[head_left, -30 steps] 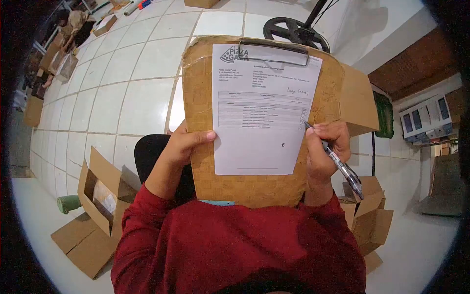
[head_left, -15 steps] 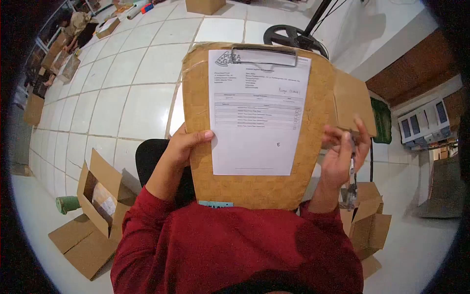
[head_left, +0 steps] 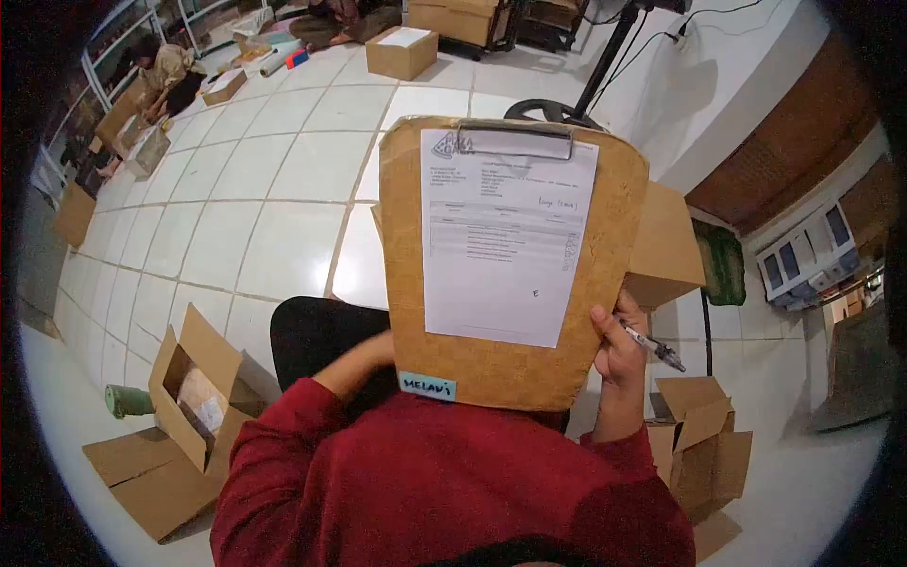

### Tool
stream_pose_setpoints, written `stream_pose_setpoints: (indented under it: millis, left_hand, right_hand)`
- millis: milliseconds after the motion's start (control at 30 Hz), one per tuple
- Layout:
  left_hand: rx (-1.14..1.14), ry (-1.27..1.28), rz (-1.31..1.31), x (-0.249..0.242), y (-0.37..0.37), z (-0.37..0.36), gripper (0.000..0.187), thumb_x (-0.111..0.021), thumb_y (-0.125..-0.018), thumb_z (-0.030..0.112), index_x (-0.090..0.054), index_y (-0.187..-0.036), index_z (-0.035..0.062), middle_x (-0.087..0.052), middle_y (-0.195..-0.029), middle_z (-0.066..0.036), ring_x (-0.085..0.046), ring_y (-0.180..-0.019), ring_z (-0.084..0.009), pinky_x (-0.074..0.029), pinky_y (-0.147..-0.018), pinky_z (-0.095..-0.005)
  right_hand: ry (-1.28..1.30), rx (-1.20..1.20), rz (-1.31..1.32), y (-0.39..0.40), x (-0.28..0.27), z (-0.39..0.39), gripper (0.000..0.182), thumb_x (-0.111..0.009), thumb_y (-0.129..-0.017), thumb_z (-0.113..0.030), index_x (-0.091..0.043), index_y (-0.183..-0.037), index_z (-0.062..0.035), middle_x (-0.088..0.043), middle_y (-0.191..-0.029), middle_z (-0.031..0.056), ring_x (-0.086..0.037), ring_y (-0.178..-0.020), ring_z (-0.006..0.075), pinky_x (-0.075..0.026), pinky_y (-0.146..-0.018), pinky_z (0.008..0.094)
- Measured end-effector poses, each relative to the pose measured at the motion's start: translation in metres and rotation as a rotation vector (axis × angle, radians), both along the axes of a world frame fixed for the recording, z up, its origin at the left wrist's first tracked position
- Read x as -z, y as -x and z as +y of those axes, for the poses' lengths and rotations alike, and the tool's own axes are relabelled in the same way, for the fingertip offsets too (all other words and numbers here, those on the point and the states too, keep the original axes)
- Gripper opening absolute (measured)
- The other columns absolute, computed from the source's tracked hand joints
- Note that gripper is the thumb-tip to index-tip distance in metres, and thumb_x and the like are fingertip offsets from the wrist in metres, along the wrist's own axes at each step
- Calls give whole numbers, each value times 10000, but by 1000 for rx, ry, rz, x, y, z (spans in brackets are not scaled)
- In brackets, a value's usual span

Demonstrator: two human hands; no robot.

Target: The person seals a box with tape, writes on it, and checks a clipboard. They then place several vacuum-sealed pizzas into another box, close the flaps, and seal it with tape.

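Observation:
A worn brown clipboard (head_left: 605, 217) stands tilted up before my chest, its metal clip (head_left: 520, 142) pinning a printed sheet (head_left: 496, 293). That paper carries a small table, a handwritten note and a lone letter E. My right hand (head_left: 619, 345) grips the board's lower right edge, thumb on the front. A pen (head_left: 652, 343) is also held in that hand, pointing out to the right. My left hand is behind the board's lower left side; only the wrist (head_left: 371, 353) shows, and its fingers are hidden. A blue handwritten label (head_left: 427, 386) is stuck on the bottom left corner.
Open cardboard boxes flank me, one with a package inside (head_left: 198, 392) at left, another (head_left: 704, 444) at right. A closed carton (head_left: 661, 246) is behind the clipboard. Farther off are a box (head_left: 402, 57), a black stand base (head_left: 548, 111) and people seated on the tiled floor.
My left hand has left the board's left edge and gone behind it. My right hand, earlier raised beside the board with the pen, now grips its right edge. The view has tipped up slightly.

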State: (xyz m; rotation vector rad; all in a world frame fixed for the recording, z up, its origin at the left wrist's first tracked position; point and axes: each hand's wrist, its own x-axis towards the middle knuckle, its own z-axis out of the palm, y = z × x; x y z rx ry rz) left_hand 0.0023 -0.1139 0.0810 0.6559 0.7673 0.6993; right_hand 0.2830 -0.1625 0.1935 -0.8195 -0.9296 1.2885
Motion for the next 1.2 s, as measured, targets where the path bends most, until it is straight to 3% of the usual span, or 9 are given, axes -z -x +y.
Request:
stream_pose_setpoints:
  millis: [133, 467, 533, 633, 900, 1133, 1200]
  left_hand:
    - [53, -61, 48, 22, 8, -41, 487, -485, -798, 350, -402, -1138, 11, -463, -1104, -150, -459, -993, -214, -390, -812, -351]
    - [165, -159, 140, 47, 2, -48, 479, -487, -798, 348, -409, -1132, 14, -465, -1102, -147, -455, -997, -214, -386, -815, -352]
    - [193, -178, 160, 43, -45, -39, 478, -488, -798, 347, -410, -1131, 14, -465, -1102, -146, -454, -998, -214, -386, -815, -352]
    - [241, -203, 190, 58, -9, -49, 476, -488, -798, 347, -412, -1130, 15, -466, -1101, -145, -453, -999, -214, -385, -816, -352]
    - [337, -250, 301, 26, -9, 60, 469, -490, -798, 345, -417, -1126, 17, -468, -1099, -143, -450, -1002, -214, -382, -818, -352]
    - [453, -349, 377, 67, -29, -9, 464, -492, -798, 344, -422, -1122, 19, -469, -1098, -141, -448, -1005, -214, -380, -820, -352]
    - [487, -360, 400, 71, -71, -22, 463, -492, -797, 343, -423, -1121, 20, -470, -1097, -140, -447, -1005, -214, -379, -821, -352]
  right_hand:
    - [-39, 5, -49, 3, -3, -6, 312, -535, -745, -49, -472, -1036, 44, -538, -986, 127, -530, -887, 193, -425, -782, 297]
    - [-88, -2, 24, 2, -11, -17, 298, -524, -755, -58, -474, -1031, 44, -542, -987, 129, -537, -881, 195, -433, -769, 303]
    - [-95, 4, 62, 4, -16, -19, 294, -514, -760, -54, -474, -1035, 43, -542, -991, 130, -536, -885, 197, -433, -770, 303]
    - [-98, 17, 48, 0, -14, -22, 298, -503, -765, -52, -467, -1046, 42, -539, -995, 132, -536, -885, 197, -432, -771, 301]
    - [-153, -12, 54, -6, -32, -25, 308, -504, -760, -43, -462, -1056, 31, -531, -1008, 119, -523, -902, 192, -425, -780, 302]
    - [-186, 110, 48, -16, -30, -31, 299, -492, -772, -45, -456, -1059, 28, -537, -997, 119, -533, -882, 189, -432, -769, 297]
    - [-184, 88, 69, -18, -26, -31, 292, -490, -773, -45, -459, -1054, 28, -537, -998, 120, -533, -879, 189, -431, -768, 296]
